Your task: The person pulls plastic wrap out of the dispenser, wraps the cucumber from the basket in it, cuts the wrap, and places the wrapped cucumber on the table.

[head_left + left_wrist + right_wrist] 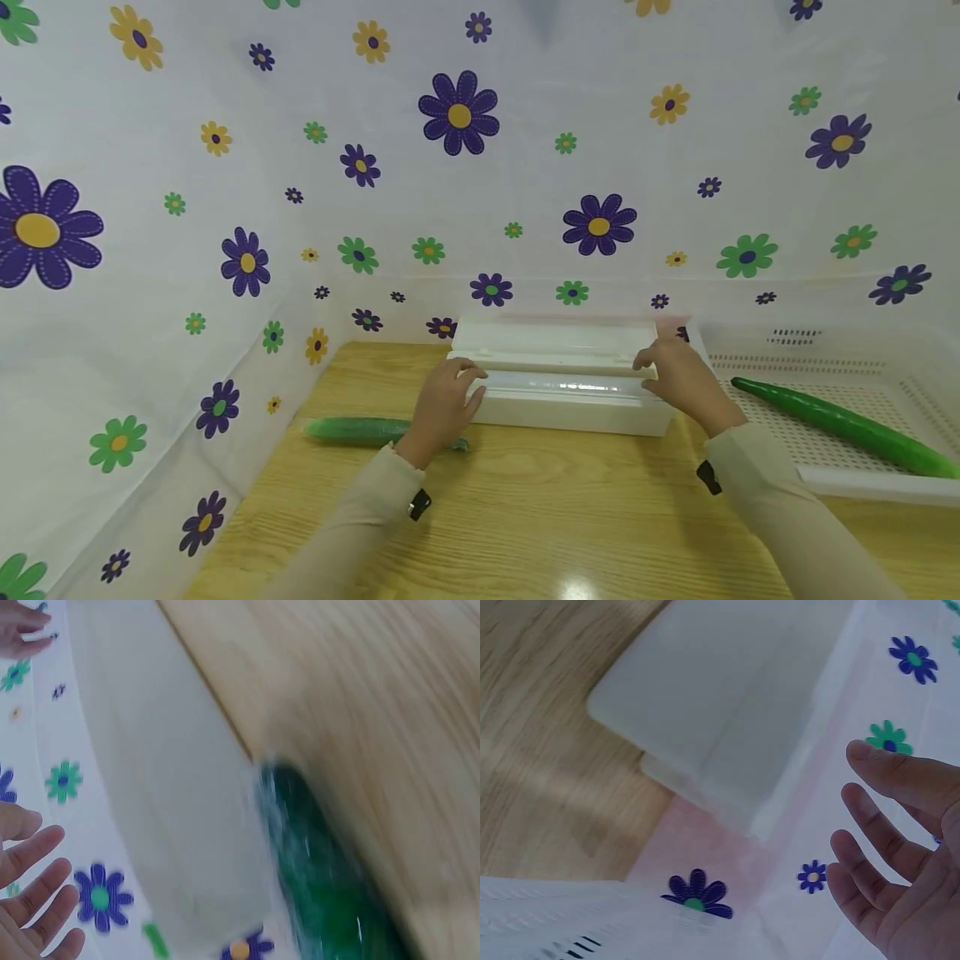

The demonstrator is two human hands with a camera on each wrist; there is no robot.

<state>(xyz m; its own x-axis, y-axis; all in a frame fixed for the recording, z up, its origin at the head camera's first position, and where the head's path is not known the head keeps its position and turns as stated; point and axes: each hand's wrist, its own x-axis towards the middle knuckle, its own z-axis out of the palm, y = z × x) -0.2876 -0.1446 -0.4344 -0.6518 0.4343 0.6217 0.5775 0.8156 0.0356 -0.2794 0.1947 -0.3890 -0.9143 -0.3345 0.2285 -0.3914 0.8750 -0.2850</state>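
Observation:
A white cling film dispenser [570, 414] lies on the table with its lid [555, 337] raised at the back and a shiny roll of film [540, 383] showing inside. My left hand [442, 408] is at its left end, fingers loosely bent. At the right end my right hand [690, 383] has its thumb and fingers spread apart. In both wrist views the hands show nothing between their fingers. A film-wrapped cucumber [356, 430] lies left of the dispenser, partly covered by my left hand and wrist; its wrapped end [289, 795] is blurred in the left wrist view.
To the right stands a white perforated basket [877, 483] with a bare green cucumber [847, 425] lying slantwise in it. A white flowered sheet [525, 183] hangs behind and on the left. Wooden tabletop [555, 508] extends in front of the dispenser.

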